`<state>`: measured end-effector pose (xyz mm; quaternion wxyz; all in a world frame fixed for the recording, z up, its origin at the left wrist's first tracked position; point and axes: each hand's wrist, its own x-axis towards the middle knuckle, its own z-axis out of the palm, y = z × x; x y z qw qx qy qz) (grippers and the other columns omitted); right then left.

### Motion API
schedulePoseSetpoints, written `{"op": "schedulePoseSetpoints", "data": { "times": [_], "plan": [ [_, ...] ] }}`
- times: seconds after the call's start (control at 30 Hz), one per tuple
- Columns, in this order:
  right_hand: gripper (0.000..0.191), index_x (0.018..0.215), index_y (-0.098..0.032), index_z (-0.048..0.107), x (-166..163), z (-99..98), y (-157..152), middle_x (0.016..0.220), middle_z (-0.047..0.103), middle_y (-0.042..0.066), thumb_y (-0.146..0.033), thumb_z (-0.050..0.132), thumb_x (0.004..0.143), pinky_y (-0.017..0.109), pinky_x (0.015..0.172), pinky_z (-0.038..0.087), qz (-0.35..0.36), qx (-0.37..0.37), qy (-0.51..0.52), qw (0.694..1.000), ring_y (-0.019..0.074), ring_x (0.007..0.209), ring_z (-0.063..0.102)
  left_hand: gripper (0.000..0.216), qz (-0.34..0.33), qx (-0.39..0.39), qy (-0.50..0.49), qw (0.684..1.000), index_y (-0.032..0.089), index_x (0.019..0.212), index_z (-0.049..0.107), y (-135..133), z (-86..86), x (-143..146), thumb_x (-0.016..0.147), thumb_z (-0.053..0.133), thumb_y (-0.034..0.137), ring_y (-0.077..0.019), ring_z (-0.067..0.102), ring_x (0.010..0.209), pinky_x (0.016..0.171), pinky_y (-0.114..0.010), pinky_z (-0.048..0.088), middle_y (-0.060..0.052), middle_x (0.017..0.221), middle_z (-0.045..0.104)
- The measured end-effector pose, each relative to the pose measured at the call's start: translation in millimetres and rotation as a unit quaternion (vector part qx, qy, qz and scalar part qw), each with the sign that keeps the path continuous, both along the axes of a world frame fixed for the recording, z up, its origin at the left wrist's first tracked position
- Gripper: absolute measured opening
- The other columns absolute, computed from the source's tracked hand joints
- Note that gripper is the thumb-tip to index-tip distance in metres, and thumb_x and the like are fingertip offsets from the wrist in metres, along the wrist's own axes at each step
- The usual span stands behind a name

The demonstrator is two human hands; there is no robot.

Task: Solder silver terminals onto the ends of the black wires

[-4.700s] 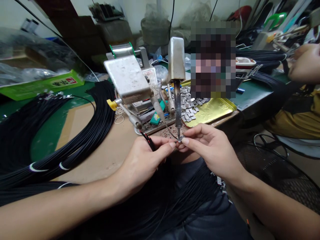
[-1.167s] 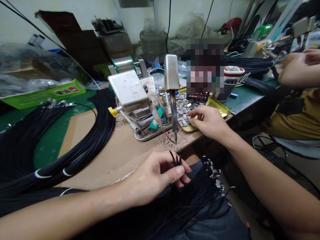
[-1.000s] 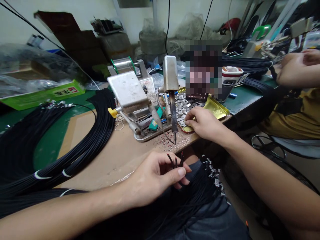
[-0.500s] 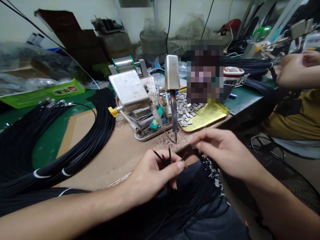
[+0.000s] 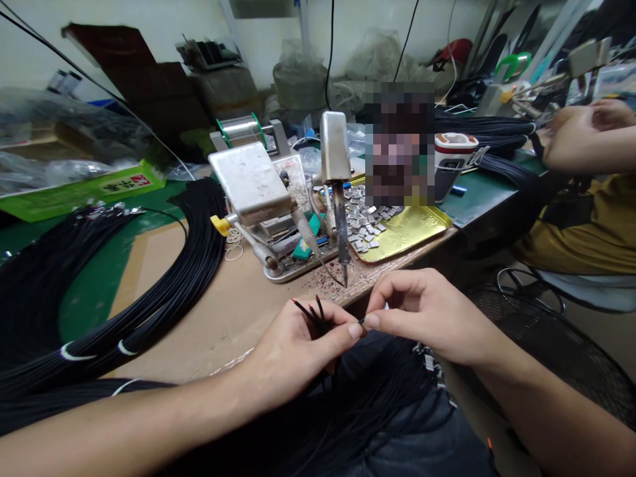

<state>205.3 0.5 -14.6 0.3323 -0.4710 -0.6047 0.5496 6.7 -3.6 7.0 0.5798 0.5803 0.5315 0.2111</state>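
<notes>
Tabletop before a pale wall; black cables at both hands.
Your left hand grips the bunch: three red-tipped ends rise above its closed fingers, and a fourth cable bridges to your right hand, its fingers pinched on it. Ahead of you: one soldering iron, one solder spool, one gold tray.

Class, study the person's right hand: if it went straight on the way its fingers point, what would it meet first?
Apart from the black wire at its fingertips, most likely the left hand, close ahead; depth leaves any contact unclear.
</notes>
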Motion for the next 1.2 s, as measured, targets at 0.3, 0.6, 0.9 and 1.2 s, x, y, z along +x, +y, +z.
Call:
{"op": "schedulePoseSetpoints", "data": {
  "times": [0.3,0.6,0.9,1.2],
  "plan": [
    [0.007,0.076,-0.016,0.066,-7.0,-0.4,-5.8,0.067,0.062,-0.002,-0.019,0.071,0.078,0.021,0.052,0.042,0.014,-0.031,0.116,0.993,0.0089,0.055,0.052,0.031,0.014,-0.049,-0.091,0.995,0.01,0.073,0.072,1.3,-4.8,-2.3,0.065,0.082,0.039,-0.0107,0.056,0.046,0.047,-0.021,0.043,0.0,0.052,0.061],
    [0.012,0.075,-0.016,0.065,-15.4,-11.6,-5.3,0.07,0.061,-0.001,-0.024,0.073,0.078,0.025,0.059,0.043,-0.006,0.007,0.132,0.991,0.0125,0.064,0.054,0.034,0.022,-0.075,-0.031,0.996,0.012,0.076,0.068,2.3,-4.0,-3.6,0.061,0.086,0.037,-0.013,0.06,0.041,0.039,-0.018,0.04,0.0,0.05,0.063],
    [0.015,0.096,-0.018,0.072,-15.6,-23.4,17.4,0.091,0.072,0.004,-0.02,0.068,0.082,0.032,0.078,0.052,-0.126,0.107,0.109,0.98,0.0182,0.083,0.065,0.035,0.079,-0.032,-0.05,0.995,0.009,0.1,0.072,7.4,-4.7,-6.6,0.073,0.078,0.032,-0.0105,0.056,0.043,0.038,-0.016,0.038,0.0,0.051,0.062],
    [0.032,0.093,-0.016,0.066,-29.0,-25.6,12.7,0.078,0.074,0.004,-0.025,0.085,0.07,0.032,0.073,0.063,-0.114,-0.039,0.265,0.957,0.0186,0.071,0.074,0.024,0.138,0.008,-0.064,0.988,0.013,0.095,0.071,8.5,-10.0,-7.0,0.079,0.071,0.031,-0.008,0.047,0.04,0.039,-0.017,0.028,0.002,0.048,0.058]
  ]
}}
